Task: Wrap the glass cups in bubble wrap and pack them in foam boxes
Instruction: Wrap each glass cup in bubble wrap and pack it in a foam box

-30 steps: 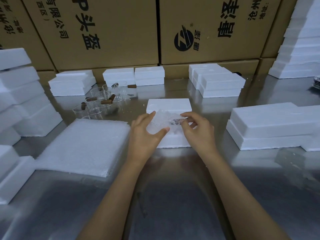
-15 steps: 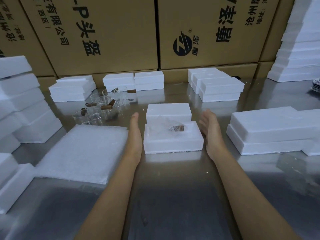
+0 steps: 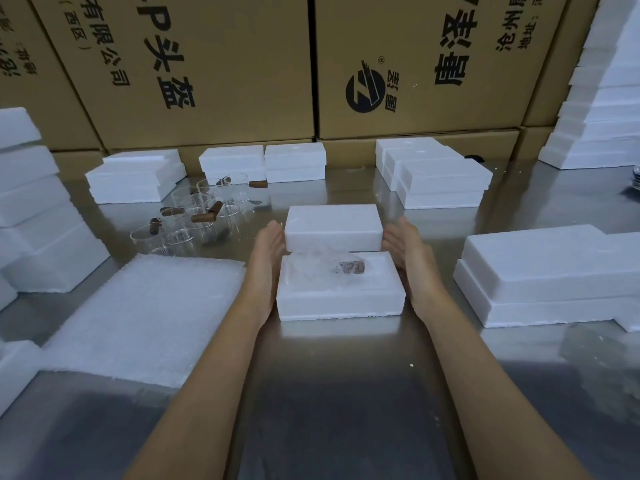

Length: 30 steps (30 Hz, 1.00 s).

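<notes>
A shiny metal tabletop fills the foreground and mirrors what stands on it. Along its far edge rises a wall of large brown cardboard cartons printed with black Chinese characters; one carton carries a round black logo. At the far right edge lies a small dark object, too cropped to identify

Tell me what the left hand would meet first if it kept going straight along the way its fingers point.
Likely the clear glass cups with brown handles: the left hand points forward beside the white foam lid, fingertips angling slightly left toward them. Depth is unclear, so it may slide along the lid's end instead.
</notes>
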Each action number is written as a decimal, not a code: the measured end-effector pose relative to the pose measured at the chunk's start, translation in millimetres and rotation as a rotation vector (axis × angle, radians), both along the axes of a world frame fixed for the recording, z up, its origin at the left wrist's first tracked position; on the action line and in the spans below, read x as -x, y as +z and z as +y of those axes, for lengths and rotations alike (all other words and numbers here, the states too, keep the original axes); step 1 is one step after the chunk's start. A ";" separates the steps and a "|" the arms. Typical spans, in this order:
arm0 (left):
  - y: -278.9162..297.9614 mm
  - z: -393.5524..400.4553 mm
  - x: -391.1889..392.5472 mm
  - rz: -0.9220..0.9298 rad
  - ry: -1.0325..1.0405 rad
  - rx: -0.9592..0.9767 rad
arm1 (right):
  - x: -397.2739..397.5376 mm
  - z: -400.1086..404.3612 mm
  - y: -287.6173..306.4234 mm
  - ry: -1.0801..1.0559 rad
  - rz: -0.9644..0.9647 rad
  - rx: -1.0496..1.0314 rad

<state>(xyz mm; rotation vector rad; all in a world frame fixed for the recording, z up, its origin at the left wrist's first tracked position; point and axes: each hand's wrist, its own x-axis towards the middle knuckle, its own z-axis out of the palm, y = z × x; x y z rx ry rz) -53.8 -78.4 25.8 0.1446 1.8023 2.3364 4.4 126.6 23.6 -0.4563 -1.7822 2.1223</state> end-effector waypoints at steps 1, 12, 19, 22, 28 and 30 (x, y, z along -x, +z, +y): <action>4.2 0.3 -2.3 0.034 0.021 0.024 | -0.2 0.6 2.7 -0.050 0.025 -0.009; 57.1 -22.5 -26.2 0.368 0.221 0.194 | -23.4 0.8 44.9 -0.283 0.290 -0.187; 45.6 -29.9 -24.4 0.271 0.018 0.386 | -16.8 -4.1 29.2 -0.231 0.059 -0.271; 36.3 -32.0 -18.9 0.269 -0.024 0.381 | -14.9 -2.5 22.3 -0.239 0.000 -0.290; 16.9 -34.3 -9.2 0.158 -0.050 0.324 | -13.6 -8.2 15.2 -0.210 -0.051 -0.271; 14.7 -34.8 -7.5 0.094 -0.056 0.319 | -14.6 -9.8 15.6 -0.209 -0.049 -0.258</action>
